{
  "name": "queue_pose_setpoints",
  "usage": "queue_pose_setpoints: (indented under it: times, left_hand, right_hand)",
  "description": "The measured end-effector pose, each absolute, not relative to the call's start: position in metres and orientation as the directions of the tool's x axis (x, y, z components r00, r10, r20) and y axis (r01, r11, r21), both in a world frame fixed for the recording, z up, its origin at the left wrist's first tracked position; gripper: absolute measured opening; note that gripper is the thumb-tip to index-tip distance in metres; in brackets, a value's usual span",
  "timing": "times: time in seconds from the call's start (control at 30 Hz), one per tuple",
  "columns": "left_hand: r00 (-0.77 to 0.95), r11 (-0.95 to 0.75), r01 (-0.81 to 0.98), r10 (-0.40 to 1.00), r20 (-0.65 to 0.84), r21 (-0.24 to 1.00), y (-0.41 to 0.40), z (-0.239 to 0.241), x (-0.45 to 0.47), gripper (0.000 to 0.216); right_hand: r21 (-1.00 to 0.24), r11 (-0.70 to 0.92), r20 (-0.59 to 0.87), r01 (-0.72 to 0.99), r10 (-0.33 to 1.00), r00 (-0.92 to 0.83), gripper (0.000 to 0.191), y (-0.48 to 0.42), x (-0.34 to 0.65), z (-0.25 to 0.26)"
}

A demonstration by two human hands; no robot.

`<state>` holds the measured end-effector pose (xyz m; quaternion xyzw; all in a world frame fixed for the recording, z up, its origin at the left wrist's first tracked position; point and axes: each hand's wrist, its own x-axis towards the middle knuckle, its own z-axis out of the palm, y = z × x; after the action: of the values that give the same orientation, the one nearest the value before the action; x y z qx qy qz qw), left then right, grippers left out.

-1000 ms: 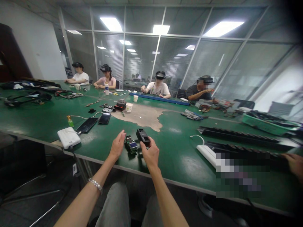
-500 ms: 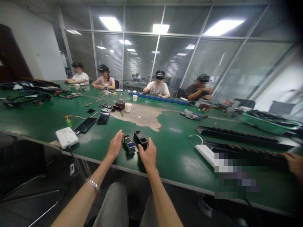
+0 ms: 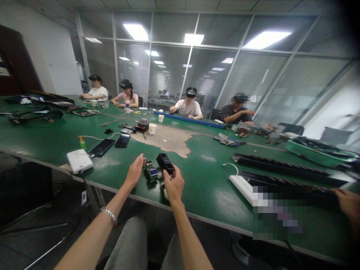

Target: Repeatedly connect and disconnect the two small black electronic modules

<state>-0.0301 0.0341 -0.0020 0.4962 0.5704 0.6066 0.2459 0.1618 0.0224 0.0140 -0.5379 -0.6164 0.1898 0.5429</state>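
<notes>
Clasping a black casing [image 3: 165, 162], the right hand [image 3: 174, 184] is near the circuit board [image 3: 152, 173] on the table [image 3: 209, 180], the open, empty left hand [image 3: 136, 171] beside it; a phone [image 3: 122, 140] and paper cup [image 3: 152, 129] sit beyond.

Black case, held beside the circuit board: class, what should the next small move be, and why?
Probably bring the case just over the board: the right grip holds it close beside the board, and the left grip, open on the board's other side, seems free to steady it.
</notes>
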Motion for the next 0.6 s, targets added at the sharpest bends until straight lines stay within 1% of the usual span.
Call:
queue_pose_setpoints:
  times: [0.07,0.17,0.33,0.6]
  left_hand:
    - [-0.384,-0.227,0.262,0.867,0.317,0.938,0.035,-0.004,-0.032,0.064]
    - [-0.377,-0.237,0.253,0.869,0.321,0.938,0.035,-0.005,-0.034,0.066]
    - [-0.364,-0.263,0.244,0.867,0.34,0.933,0.034,-0.006,-0.035,0.067]
    - [-0.338,-0.261,0.229,0.882,0.328,0.938,0.027,-0.001,-0.036,0.068]
  right_hand:
    - [-0.844,0.377,0.455,0.381,0.88,0.137,0.045,0.016,0.157,0.02]
    - [-0.841,0.411,0.469,0.351,0.878,0.094,0.044,0.009,0.147,0.028]
    - [-0.81,0.443,0.492,0.385,0.87,0.033,0.042,0.001,0.131,0.032]
    - [-0.733,0.468,0.554,0.493,0.832,0.035,0.046,-0.003,0.122,0.03]
